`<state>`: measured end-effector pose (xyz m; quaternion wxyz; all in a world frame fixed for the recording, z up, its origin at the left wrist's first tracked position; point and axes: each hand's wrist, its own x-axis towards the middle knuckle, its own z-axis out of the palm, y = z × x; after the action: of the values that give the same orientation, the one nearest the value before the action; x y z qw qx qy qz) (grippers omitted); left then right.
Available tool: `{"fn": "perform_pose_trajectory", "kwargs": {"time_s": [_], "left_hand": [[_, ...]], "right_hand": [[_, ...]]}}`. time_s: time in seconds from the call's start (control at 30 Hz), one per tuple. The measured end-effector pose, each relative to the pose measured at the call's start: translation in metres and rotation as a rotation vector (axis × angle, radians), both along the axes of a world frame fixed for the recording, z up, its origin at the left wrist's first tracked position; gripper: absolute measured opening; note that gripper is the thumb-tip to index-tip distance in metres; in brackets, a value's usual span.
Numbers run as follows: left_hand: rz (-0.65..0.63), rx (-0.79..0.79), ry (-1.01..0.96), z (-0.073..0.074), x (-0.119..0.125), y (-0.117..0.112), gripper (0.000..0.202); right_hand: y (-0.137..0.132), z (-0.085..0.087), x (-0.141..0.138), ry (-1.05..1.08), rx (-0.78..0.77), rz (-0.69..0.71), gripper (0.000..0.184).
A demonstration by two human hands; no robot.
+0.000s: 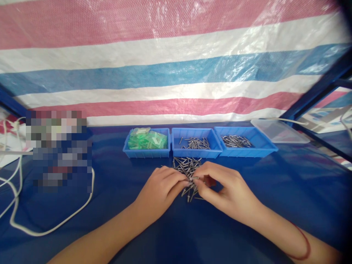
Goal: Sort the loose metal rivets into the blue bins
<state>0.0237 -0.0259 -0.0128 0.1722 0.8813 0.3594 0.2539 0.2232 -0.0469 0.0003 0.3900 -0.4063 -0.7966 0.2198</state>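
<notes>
A loose pile of metal pieces that look like pop rivets (188,164) lies on the blue table, partly covered by my fingers. Over this pile my left hand (165,183) is closed in a pinch, its fingertips almost meeting those of the other hand. What the left fingertips hold, if anything, is hidden. My right hand (227,187) pinches one rivet (196,178) between thumb and forefinger, its end pointing towards the left fingertips. Just behind the pile stands a blue bin (196,152) with more rivets in it.
To the left is a blue bin (145,153) of green-tinted plastic packets (148,139); to the right, another bin (250,151) holds rivets. A clear plastic lid (280,131) lies at back right. White cables (52,231) loop across the left side. A striped sheet (165,73) hangs behind.
</notes>
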Motion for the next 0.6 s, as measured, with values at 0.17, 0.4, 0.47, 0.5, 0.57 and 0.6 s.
{"fn": "perform_pose_trajectory", "kwargs": {"time_s": [0.17, 0.4, 0.47, 0.5, 0.57, 0.6], "left_hand": [[0.052, -0.072, -0.182, 0.0039, -0.001, -0.0004, 0.014], [0.215, -0.321, -0.349, 0.0031, 0.0023, -0.0024, 0.011], [0.216, -0.362, -0.379, 0.0012, 0.0023, -0.0023, 0.012], [0.211, -0.371, -0.386, 0.0008, 0.0024, -0.0024, 0.012], [0.199, -0.374, -0.386, 0.0012, 0.0024, -0.0026, 0.012], [0.193, -0.372, -0.385, 0.0017, 0.0025, -0.0027, 0.011]], "right_hand": [[0.0006, -0.0012, -0.0016, -0.065, -0.01, -0.024, 0.012], [0.0011, -0.0034, -0.0055, -0.099, -0.137, 0.012, 0.013], [0.0011, -0.0034, -0.0066, -0.085, -0.152, 0.017, 0.013], [0.0011, -0.0033, -0.007, -0.076, -0.155, 0.021, 0.012], [0.0011, -0.0032, -0.0079, -0.056, -0.154, 0.03, 0.013], [0.0011, -0.0034, -0.0081, -0.046, -0.152, 0.034, 0.014]]}}
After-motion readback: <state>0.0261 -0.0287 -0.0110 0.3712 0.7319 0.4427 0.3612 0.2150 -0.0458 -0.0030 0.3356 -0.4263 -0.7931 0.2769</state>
